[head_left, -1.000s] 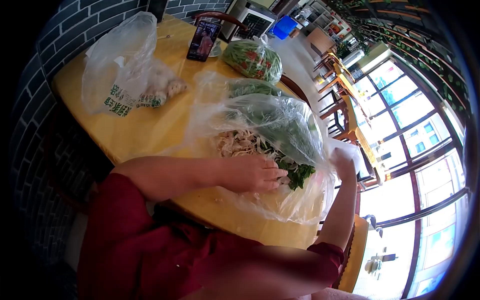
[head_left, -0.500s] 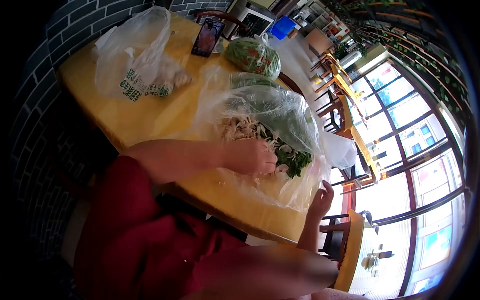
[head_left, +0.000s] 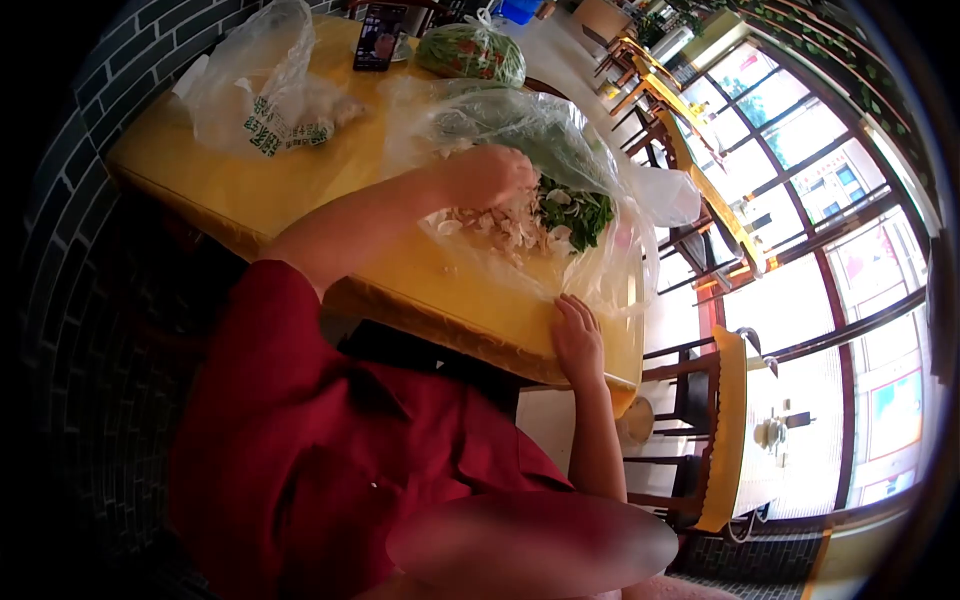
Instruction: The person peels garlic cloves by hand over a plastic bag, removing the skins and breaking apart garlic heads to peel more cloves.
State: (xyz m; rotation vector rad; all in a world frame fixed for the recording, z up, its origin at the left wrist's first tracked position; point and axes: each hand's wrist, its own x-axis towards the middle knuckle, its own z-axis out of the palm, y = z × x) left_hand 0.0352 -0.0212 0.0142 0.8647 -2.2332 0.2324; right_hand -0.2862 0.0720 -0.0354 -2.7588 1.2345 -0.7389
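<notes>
My left hand (head_left: pixel 502 173) is over the far left part of a heap of pale, papery peelings (head_left: pixel 505 222), fingers closed. Whatever is between those fingers is hidden. Green leaves (head_left: pixel 575 215) mixed with pale scraps lie at the right of the heap. Under and behind both is a large clear plastic bag (head_left: pixel 530 115), spread over the table. My right hand (head_left: pixel 578 338) lies by the table's near edge, its fingers stretched out at the bag's near margin and holding nothing.
On the yellow-covered table (head_left: pixel 420 310) are a plastic bag with green print (head_left: pixel 265 110) at left, a propped-up phone (head_left: pixel 380 40) and a tied bag of green vegetables (head_left: pixel 470 55) at the back. Beyond the right end stand other tables (head_left: pixel 735 430) and chairs by windows.
The view has shifted, so the table sits higher. My left hand has gone from the heap's near side to its far side. My right hand has come down to the table edge.
</notes>
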